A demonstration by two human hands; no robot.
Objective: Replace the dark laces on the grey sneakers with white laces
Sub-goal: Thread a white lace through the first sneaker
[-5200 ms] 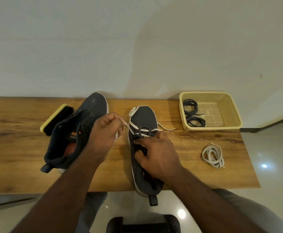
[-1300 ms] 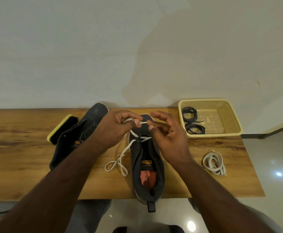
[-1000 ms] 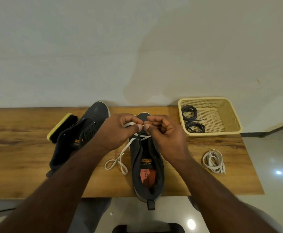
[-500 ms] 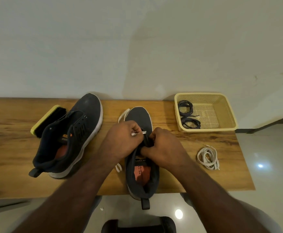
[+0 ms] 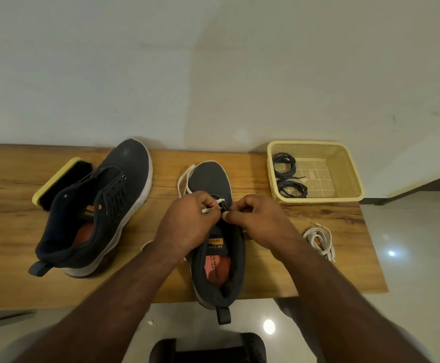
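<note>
We are lacing the grey fabric sneaker (image 5: 215, 179) standing mid-table: our left hand (image 5: 187, 226) is pinching the flat white lace (image 5: 211, 209) tip, our right hand (image 5: 260, 221) pinching the eyelet edge. The second grey sneaker (image 5: 103, 205) is lying left; a wooden table (image 5: 9, 231) is carrying both.

I see two grey sneakers: left one (image 5: 103, 205) unlaced, tipped on its side; right one (image 5: 216, 231) upright, toe away, white lace (image 5: 185, 179) partly threaded. Spare white lace (image 5: 319, 241) bundled at right. Dark laces (image 5: 288, 176) coiled in basket (image 5: 349, 176).

Pale wall (image 5: 135, 61), wooden table (image 5: 4, 244), glossy floor (image 5: 410, 244)
</note>
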